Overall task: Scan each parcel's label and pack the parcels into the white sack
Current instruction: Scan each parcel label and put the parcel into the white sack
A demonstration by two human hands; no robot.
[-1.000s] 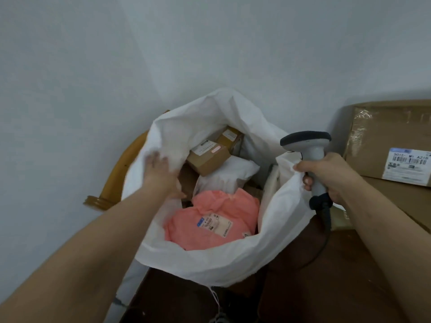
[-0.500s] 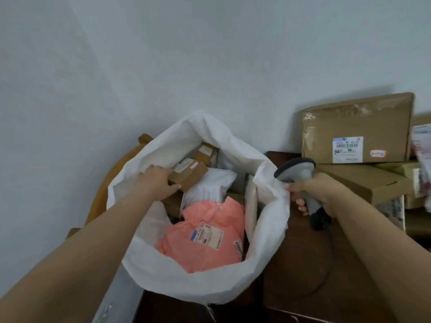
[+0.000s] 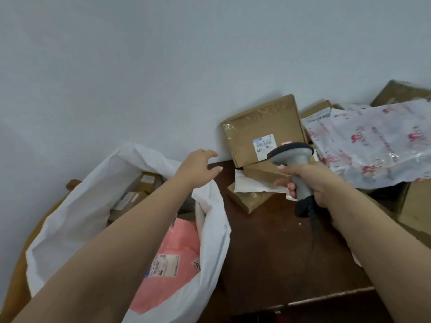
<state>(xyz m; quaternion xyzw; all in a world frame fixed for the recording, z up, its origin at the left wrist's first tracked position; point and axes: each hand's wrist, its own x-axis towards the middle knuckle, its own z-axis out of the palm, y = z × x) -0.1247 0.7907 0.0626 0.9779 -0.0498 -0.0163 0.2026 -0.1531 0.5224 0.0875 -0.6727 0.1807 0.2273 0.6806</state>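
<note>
The white sack (image 3: pixel 77 213) stands open at the lower left, with a pink labelled parcel (image 3: pixel 172 257) and brown boxes (image 3: pixel 133 197) inside. My left hand (image 3: pixel 198 169) hovers empty above the sack's right rim, fingers loosely spread and stretched toward the table. My right hand (image 3: pixel 310 180) grips the grey barcode scanner (image 3: pixel 295 164) by its handle, its head pointing at a brown cardboard parcel (image 3: pixel 261 127) with a white label that leans against the wall. Flatter cardboard parcels (image 3: pixel 251 199) lie below it.
The dark brown table (image 3: pixel 268 252) carries the parcel pile at its back. A white plastic mailer with red print (image 3: pixel 373 145) lies over more boxes at the right. The scanner's black cable (image 3: pixel 313 231) hangs over the table. A wooden chair edge (image 3: pixel 14 276) shows left of the sack.
My left hand let go of the sack's left rim and swung right, over its right rim. The view turned right, bringing the parcel pile into sight. The scanner now faces the leaning box.
</note>
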